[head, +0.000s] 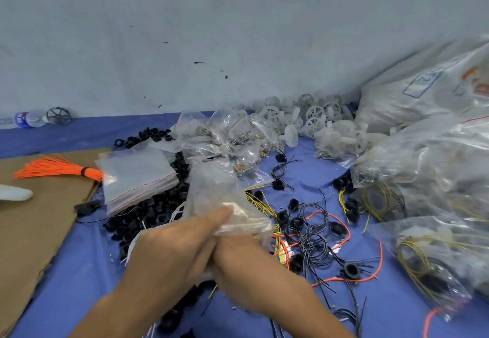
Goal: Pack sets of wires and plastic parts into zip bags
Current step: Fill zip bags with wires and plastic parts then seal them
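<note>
Where the hands meet: low in the middle, the left hand [169, 255] and the right hand [246, 271] press together, both blurred.
Left fingers: closed on the lower end of a clear zip bag [214, 194], thumb laid along it.
Right fingers: hidden behind the left hand; I cannot tell their grip.
Zip bag: raised above the table [79, 271], standing up and away from the hands; its contents are too blurred to tell.
Loose wires [315, 234]: black, orange and yellow, tangled with black ring parts, just right of the hands.
Packed bags [434, 263]: at the right edge, with yellow wire inside.
Black rings [156, 210]: a pile left of the zip bag.
Empty bags [137, 176]: a stack lying on that pile.
Cardboard [34, 226]: flat at the left, carrying an orange wire bundle [58, 168].
Small filled bags [230, 136]: heaped beyond the zip bag.
White wheels [317, 117]: piled near the wall.
Bottle [26, 119]: lying far left by the wall, beside a black wheel [58, 115].
</note>
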Demonstrator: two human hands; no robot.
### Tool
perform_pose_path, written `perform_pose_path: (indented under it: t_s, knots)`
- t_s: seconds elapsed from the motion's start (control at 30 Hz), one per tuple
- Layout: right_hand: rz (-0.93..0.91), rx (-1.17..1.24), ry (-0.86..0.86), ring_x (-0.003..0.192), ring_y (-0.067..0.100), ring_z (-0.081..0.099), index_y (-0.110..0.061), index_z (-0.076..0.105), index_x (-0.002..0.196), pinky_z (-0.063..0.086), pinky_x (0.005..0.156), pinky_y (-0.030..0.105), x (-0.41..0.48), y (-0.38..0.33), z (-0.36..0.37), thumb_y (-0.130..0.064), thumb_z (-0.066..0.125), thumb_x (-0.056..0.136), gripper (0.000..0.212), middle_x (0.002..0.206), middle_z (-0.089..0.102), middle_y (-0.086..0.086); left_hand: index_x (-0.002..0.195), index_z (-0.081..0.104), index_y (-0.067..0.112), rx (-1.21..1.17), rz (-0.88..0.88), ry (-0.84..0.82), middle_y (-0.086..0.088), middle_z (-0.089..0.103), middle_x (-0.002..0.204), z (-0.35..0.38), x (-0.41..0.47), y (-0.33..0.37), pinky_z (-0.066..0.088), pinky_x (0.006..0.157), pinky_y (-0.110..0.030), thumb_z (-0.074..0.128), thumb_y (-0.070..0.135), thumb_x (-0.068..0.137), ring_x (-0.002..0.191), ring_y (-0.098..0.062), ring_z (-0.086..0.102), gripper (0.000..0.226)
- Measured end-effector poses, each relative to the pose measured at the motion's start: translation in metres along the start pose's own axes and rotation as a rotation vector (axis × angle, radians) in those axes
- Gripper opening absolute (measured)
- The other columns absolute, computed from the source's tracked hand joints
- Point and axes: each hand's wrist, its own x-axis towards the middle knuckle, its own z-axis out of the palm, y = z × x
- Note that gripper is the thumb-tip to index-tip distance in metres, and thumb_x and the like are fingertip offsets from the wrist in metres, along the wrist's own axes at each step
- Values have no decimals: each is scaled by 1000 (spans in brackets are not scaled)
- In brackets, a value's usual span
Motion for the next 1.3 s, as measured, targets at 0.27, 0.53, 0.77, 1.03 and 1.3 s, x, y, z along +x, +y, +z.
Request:
perform_pose_path:
  t_s: [0.27,0.53,0.77,1.03,1.3]
  knots:
    - [-188,354,449,91,8,58,-20,67,115,45,80,18,-38,10,-18,-21,54,99,21,97,66,-7,124,61,41,-60,-351,148,1,40,44,-9,9,-34,27,37,-24,59,8,92,46,-13,44,46]
    - [166,272,394,96,-1,55,-28,68,111,45,85,23,-48,71,24,-28,55,98,18,101,61,-21,134,59,30,-113,-434,329,-12,62,71,-53,28,-48,47,58,-48,31,40,97,57,-33,53,48]
    - [263,96,347,109,15,47,-30,60,118,43,85,30,-4,94,29,-38,46,100,24,114,55,-10,121,66,32,128,-472,214,-2,49,48,-26,24,-37,46,49,-39,62,7,89,45,-31,47,41]
    - [108,-87,145,115,28,39,-19,50,134,34,94,33,26,78,38,-5,46,90,46,128,46,4,123,57,39,157,-508,102,4,48,49,2,5,-52,42,46,-34,66,8,82,47,-28,47,53]
    - [391,0,269,108,31,52,-12,53,126,41,91,38,35,84,31,-32,47,100,33,111,61,6,123,57,40,85,-495,113,4,44,47,4,2,-51,40,42,-36,60,11,87,45,-13,45,47]
